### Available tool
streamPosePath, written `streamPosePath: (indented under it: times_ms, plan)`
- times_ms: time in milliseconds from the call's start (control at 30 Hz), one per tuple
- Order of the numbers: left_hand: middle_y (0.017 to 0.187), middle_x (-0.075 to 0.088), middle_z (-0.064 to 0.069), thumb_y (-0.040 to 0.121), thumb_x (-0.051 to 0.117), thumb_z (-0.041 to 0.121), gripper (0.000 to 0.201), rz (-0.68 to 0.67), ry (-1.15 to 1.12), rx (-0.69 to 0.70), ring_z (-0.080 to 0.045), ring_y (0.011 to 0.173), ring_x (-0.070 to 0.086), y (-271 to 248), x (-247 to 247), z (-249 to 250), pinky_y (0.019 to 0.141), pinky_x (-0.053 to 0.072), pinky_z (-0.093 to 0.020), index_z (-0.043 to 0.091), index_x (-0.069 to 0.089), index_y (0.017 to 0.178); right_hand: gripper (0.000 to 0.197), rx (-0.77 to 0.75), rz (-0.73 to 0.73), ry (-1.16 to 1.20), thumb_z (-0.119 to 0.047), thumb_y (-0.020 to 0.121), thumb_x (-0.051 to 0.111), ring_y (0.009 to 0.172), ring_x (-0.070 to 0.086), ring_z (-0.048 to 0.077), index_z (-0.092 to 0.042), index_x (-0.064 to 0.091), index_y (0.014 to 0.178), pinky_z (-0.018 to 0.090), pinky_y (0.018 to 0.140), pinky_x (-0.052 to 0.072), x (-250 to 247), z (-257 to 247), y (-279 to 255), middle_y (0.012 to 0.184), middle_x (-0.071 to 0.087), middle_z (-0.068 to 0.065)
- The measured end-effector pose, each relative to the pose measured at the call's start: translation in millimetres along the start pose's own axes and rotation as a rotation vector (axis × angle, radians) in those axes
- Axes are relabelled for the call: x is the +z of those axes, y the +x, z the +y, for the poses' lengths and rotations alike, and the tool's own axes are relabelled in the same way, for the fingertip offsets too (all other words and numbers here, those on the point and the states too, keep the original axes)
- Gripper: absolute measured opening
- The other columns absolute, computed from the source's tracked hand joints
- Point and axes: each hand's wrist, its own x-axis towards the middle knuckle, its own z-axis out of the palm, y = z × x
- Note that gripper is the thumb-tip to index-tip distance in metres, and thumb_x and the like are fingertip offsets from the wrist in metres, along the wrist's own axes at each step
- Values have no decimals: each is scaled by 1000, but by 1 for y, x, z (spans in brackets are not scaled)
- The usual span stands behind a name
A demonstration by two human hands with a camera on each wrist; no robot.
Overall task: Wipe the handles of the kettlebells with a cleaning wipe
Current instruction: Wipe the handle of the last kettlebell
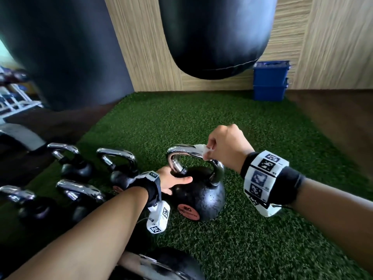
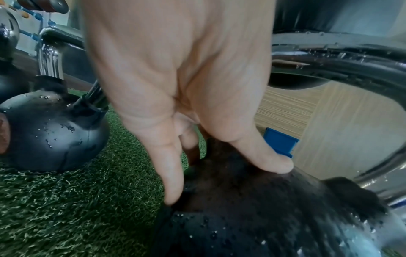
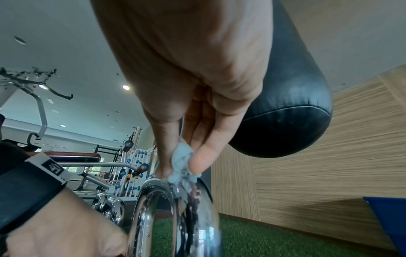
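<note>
A large black kettlebell (image 1: 199, 196) with a chrome handle (image 1: 179, 151) stands on green turf in the middle of the head view. My right hand (image 1: 222, 144) pinches a white cleaning wipe (image 1: 201, 151) that lies over the right end of the handle's top. The right wrist view shows the crumpled wipe (image 3: 181, 165) between thumb and fingers, touching the wet chrome handle (image 3: 153, 200). My left hand (image 1: 173, 179) rests on the kettlebell's body by the handle's left leg. Its fingers (image 2: 171, 173) lie straight against the black ball (image 2: 252, 217).
Several smaller kettlebells (image 1: 119, 164) with chrome handles stand close on the left. Two black punching bags (image 1: 218, 37) hang above and behind. Stacked blue bins (image 1: 270, 81) sit against the wooden wall. Open turf (image 1: 272, 219) lies to the right.
</note>
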Motion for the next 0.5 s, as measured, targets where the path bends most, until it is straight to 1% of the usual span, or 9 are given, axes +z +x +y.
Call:
streamPosePath:
  times_ms: [33,100,167,267,333,400,467,500]
  plan:
    - [148,48,-8,61,94,50,101,0,-10,-1,-26,128,57,0,1,-1,84,63,-43,9,50,143,27,14,5,10,-31,67,92,69,64,11,-16,72,78,19,61,51,1,3,-2,80,69,0]
    - [144,51,-8,62,94,50,95,5,-15,7,-25,125,58,0,2,-3,81,64,-40,11,54,139,28,56,-2,23,-31,65,92,60,57,2,-17,69,73,12,50,40,1,13,-7,73,66,-3]
    - [141,55,-8,61,94,50,93,9,-16,12,-25,122,60,0,2,-4,78,65,-39,12,56,136,30,102,-32,29,-30,63,93,58,54,0,-15,69,72,10,47,36,0,25,-13,72,66,-2]
    - [142,54,-8,60,95,49,96,24,-34,18,-26,124,61,1,3,-5,73,65,-36,10,55,138,32,129,-35,58,-29,60,96,59,53,-1,-18,66,68,10,46,32,3,36,-18,71,64,-4]
    - [140,55,-7,61,94,48,92,36,-43,29,-25,122,61,2,2,-4,71,65,-36,10,56,136,30,110,-8,96,-28,60,96,61,57,-1,-17,68,66,9,47,36,5,37,-17,72,67,-5]
    - [138,58,-7,64,94,46,84,38,-47,32,-24,119,62,1,4,-5,71,64,-36,12,59,132,29,120,6,178,-27,59,96,59,64,2,-16,70,64,11,48,45,7,39,-17,69,70,-6]
    - [138,59,-8,66,93,44,82,41,-46,23,-25,122,62,0,6,-5,73,63,-37,12,58,134,29,185,1,299,-22,58,96,51,67,5,-13,70,64,16,45,51,10,45,-20,64,70,-4]
    - [139,59,-8,68,92,44,82,48,-49,22,-25,123,62,1,6,-5,76,64,-39,11,58,135,29,225,-5,348,-19,57,97,49,68,6,-10,70,66,19,46,54,12,50,-21,62,71,-2]
